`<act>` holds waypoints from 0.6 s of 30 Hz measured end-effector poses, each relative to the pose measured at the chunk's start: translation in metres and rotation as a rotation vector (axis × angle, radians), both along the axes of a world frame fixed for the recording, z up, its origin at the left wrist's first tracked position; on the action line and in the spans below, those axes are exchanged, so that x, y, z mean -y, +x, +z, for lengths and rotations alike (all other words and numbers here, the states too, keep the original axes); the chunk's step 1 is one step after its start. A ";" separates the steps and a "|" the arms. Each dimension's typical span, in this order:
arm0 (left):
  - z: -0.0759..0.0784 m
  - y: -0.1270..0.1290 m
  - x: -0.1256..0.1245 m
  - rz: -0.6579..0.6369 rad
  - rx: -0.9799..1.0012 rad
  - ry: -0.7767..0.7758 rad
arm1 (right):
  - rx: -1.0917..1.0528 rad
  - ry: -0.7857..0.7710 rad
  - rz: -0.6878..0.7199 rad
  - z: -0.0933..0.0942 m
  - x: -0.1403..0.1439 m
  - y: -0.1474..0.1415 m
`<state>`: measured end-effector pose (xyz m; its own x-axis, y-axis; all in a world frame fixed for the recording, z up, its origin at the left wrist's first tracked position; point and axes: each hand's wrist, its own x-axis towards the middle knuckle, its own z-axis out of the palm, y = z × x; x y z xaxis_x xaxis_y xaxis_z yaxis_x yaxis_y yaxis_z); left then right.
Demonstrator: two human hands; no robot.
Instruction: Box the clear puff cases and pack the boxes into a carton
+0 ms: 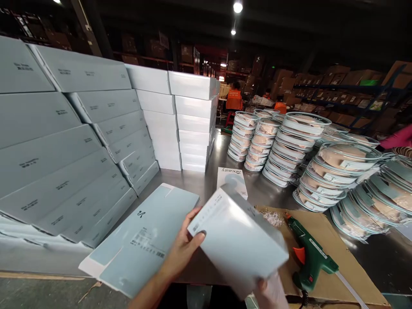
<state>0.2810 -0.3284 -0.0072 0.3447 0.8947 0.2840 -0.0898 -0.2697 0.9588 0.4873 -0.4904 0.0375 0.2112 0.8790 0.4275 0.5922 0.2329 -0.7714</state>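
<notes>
I hold a pale blue-grey cardboard carton [238, 240], half folded into shape, up above the near edge of the steel tabletop [206, 182]. My left hand [183, 249] grips its left end, thumb pressed on the printed face beside the barcode; my right hand [270, 294] is clamped on the bottom corner, mostly hidden under the carton. To shape it cleanly, I judge I should keep both grips near the creases and square the walls without crushing the thin board. Just left of my hands lies a flat, unfolded carton blank of the same pale blue [141, 240]. To the right, a green glue gun with an orange trigger [309, 257] rests on a brown cardboard sheet [347, 262]; I'd keep the carton clear of its nozzle. Stacks of finished boxes [74, 146] stand left, round clear-lidded containers [296, 146] right.
</notes>
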 end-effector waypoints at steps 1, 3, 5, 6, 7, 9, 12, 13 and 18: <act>0.004 -0.003 -0.006 0.025 -0.051 0.020 | -0.034 0.001 -0.043 0.010 -0.011 0.005; 0.012 -0.019 -0.025 0.128 -0.188 0.072 | 0.083 -0.030 -0.197 0.037 -0.044 0.021; 0.015 -0.044 -0.051 0.253 -0.374 0.113 | 0.571 -0.123 -0.393 0.064 -0.086 0.042; 0.014 -0.056 -0.064 0.306 -0.477 0.121 | 0.665 -0.137 -0.380 0.073 -0.109 0.051; 0.012 -0.068 -0.076 0.348 -0.578 0.118 | 0.752 -0.156 -0.360 0.080 -0.130 0.059; 0.003 -0.086 -0.094 0.401 -0.764 0.088 | 0.860 -0.195 -0.293 0.082 -0.165 0.067; -0.014 -0.096 -0.109 0.411 -0.991 0.007 | 0.999 -0.258 -0.240 0.066 -0.193 0.067; -0.019 -0.097 -0.111 0.410 -1.047 -0.016 | 1.036 -0.269 -0.234 0.059 -0.197 0.065; -0.022 -0.092 -0.120 0.470 -1.190 -0.059 | 1.131 -0.207 -0.274 0.046 -0.184 0.058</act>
<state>0.1890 -0.2079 -0.0295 0.0068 0.9997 -0.0239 0.9192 0.0032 0.3937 0.5450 -0.3059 0.0837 -0.0038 0.9378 0.3472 0.9736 -0.0757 0.2153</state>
